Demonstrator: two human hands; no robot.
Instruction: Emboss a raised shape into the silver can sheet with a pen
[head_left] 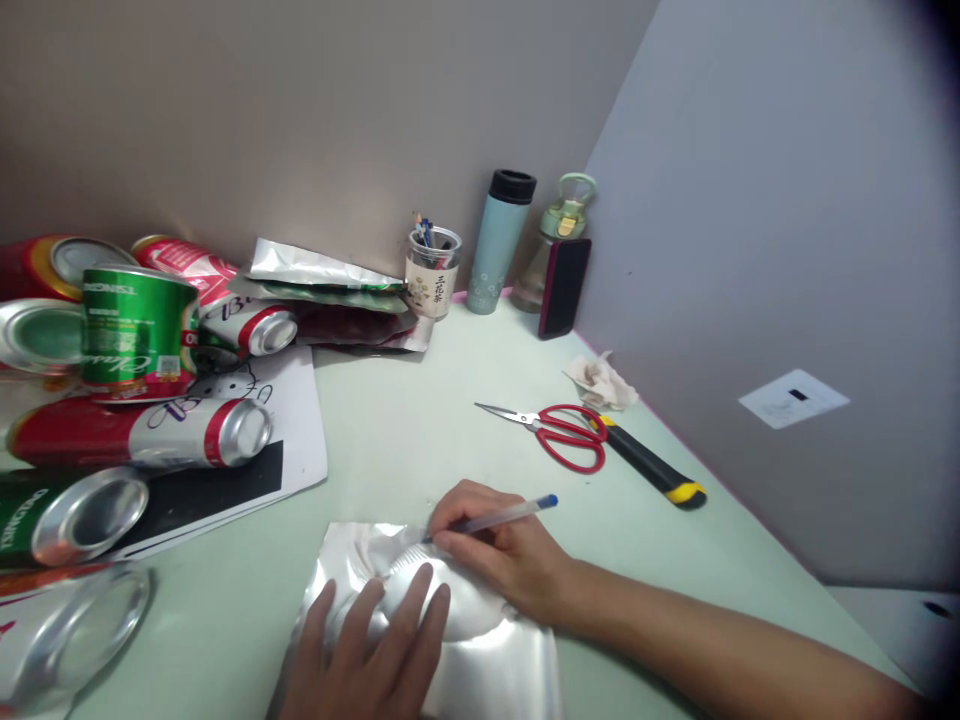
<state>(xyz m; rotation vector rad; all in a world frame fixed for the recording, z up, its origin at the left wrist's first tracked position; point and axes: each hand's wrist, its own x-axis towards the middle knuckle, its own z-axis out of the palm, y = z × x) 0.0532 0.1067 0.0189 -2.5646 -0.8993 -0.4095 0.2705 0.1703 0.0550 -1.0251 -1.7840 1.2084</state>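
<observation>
A sheet of shiny silver metal (pixel 495 665) lies on the table in front of me, with a rounded raised shape and a row of short fine lines pressed near its top. My left hand (pixel 367 650) rests on the sheet, fingers spread and flat. In my right hand (pixel 502 550) is a pen (pixel 517 512) with a clear barrel and blue end cap, pinched between thumb and fingers. Its tip meets the sheet near the upper edge, beside the fine lines, though the fingers partly hide it.
Drink cans (pixel 142 435), some cut, crowd the left over printed paper (pixel 300 470). Cut foil sheets (pixel 322 270), a pen cup (pixel 433 275), a tumbler (pixel 499 245), a bottle (pixel 534 270) and a phone (pixel 566 290) line the back. Red scissors (pixel 559 432), a utility knife (pixel 649 462) and crumpled tissue (pixel 600 380) lie right.
</observation>
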